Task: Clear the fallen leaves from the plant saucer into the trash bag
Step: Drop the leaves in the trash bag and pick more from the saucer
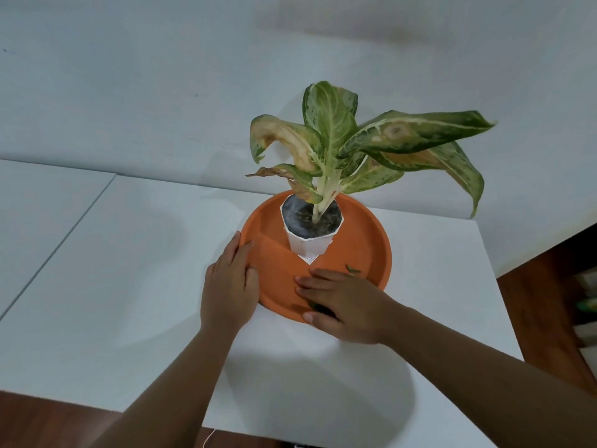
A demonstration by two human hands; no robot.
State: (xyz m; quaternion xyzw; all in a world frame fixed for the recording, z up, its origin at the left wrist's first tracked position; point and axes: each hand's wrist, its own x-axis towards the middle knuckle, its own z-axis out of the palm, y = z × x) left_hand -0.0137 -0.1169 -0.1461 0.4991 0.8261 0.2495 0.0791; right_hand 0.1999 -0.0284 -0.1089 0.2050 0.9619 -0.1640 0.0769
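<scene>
A small green leaf (352, 270) is lying in the saucer (361, 250), near the front rim. Another dark bit of leaf (315, 306) is peeking out from under the right hand (339, 305). That hand is lying flat and open over the front of the saucer, fingers spread, thumb at the rim. It is covering the dark leaf, and I cannot tell if it is gripping it yet. The left hand (231, 286) is open too, pressing on the left rim and keeping the saucer from sliding.

The saucer is sitting on a white table (129, 286). A white pot (310, 240) with a plant (342, 150) is standing in the middle of it.

To do this step well, the right hand should be curling its fingers and sweeping both leaves into one little pile, then pinching them up. It should be staying low and away from the pot, which looks easy to tip. No trash bag is showing here.
</scene>
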